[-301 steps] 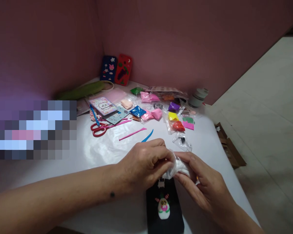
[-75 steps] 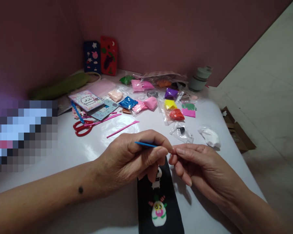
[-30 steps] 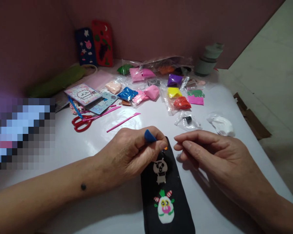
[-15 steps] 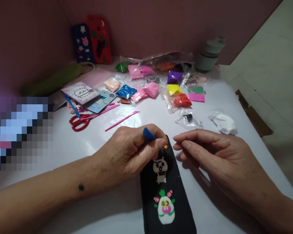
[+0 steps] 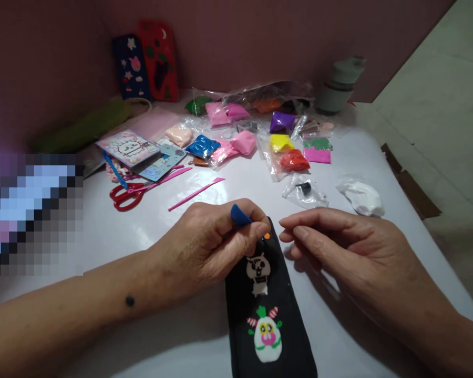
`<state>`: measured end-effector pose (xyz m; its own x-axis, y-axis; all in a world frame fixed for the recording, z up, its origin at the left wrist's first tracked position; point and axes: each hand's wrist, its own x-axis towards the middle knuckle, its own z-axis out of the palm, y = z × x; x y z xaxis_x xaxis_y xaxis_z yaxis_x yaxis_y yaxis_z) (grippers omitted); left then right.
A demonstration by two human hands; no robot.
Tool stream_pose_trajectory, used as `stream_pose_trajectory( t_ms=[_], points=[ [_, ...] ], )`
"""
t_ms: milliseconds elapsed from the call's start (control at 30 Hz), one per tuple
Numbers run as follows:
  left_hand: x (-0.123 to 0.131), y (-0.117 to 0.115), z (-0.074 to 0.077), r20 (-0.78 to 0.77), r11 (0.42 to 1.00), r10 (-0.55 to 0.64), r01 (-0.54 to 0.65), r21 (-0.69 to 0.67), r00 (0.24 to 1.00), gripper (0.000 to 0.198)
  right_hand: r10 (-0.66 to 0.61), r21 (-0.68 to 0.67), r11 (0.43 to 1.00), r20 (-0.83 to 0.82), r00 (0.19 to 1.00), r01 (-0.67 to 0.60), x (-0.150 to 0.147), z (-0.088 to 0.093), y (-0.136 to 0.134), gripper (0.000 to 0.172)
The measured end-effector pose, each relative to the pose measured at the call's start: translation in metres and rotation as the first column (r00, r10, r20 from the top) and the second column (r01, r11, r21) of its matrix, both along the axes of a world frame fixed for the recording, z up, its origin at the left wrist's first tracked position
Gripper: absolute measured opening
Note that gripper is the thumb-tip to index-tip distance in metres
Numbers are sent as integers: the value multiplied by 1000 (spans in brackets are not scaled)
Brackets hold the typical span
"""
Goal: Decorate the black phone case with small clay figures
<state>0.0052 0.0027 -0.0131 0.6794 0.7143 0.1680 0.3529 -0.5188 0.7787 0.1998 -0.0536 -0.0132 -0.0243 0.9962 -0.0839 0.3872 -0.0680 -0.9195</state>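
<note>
The case point(image 5: 294, 320) lies flat on the table point(image 5: 181, 341), in front of the person. Its long axis runs away from the body, the far end angled a little to the left, and the near end is cut off by the bottom of the view. From the fingers of the left hand point(image 5: 216, 241), most of the case lies below, back toward the person and slightly to the right. This hand is the nearer one: its fingertips are over the far end, close to a small orange piece point(image 5: 267, 236).

The left thumb and forefinger are clamped on a blue tool point(image 5: 239, 215); its broad end sticks up above the thumb, while its other end is mostly hidden by the fingers.

The right hand point(image 5: 347, 254) is just beside the case's right edge, apart from it, fingers bent and thumb drawn in close to them. Nothing shows in that grip, but the tips are dim and I cannot tell whether they pinch some tiny bit.

On the case, a pale figure point(image 5: 258, 269) comes below the orange piece, then a white figure point(image 5: 268, 346) nearer the person. Past the right hand lie a white packet point(image 5: 362, 198) and a clear bag point(image 5: 304, 191); beyond the left, a pink tool point(image 5: 197, 193).
</note>
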Motion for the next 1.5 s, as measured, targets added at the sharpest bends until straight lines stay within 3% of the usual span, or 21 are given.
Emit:
stream_pose_trajectory(
  t_ms=[700, 1033, 1500],
  points=[
    [-1, -1, -1, 52, 1000, 4, -4, 6, 999, 18, 12, 23, 1000, 29, 999, -13, 0, 2, 2, 22],
    [-2, 0, 5, -53, 999, -17, 19, 33, 998, 20, 21, 6, 1000, 46, 999, -21, -1, 3, 3, 19],
    [-1, -1, 2, -67, 1000, 13, -12, 9, 998, 20, 19, 7, 1000, 48, 999, -19, -1, 2, 2, 19]
  ],
)
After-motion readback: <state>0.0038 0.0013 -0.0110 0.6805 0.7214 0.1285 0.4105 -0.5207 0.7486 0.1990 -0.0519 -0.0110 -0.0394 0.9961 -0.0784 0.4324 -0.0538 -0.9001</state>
